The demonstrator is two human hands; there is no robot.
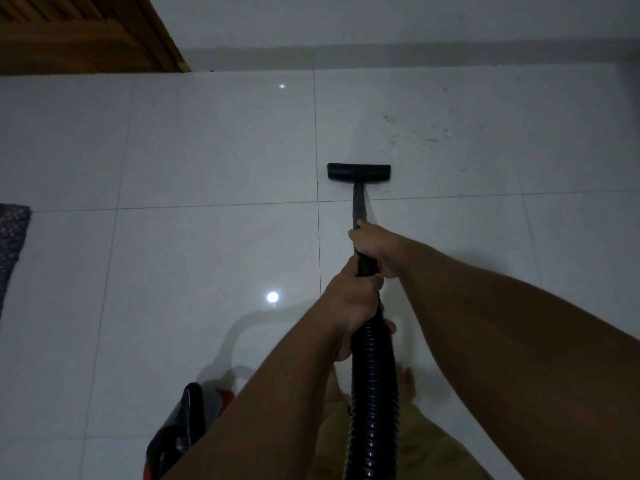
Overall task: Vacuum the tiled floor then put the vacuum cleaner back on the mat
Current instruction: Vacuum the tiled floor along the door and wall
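Observation:
The black floor nozzle (359, 172) lies flat on the white tiled floor (214, 143), just right of a grout line. Its black wand (358, 202) runs back to my hands. My right hand (375, 244) grips the wand higher up. My left hand (349, 306) grips where the wand joins the ribbed black hose (374, 393). The red and black vacuum body (180, 434) stands at my lower left, partly hidden by my left forearm. A corner of the dark mat (12, 233) shows at the left edge.
Dust and crumbs (426, 136) are scattered on the tile beyond and right of the nozzle. A wooden door (86, 32) stands at the top left, with the white wall and its grey skirting (415, 51) along the far side. My bare feet (408, 379) are below the hose.

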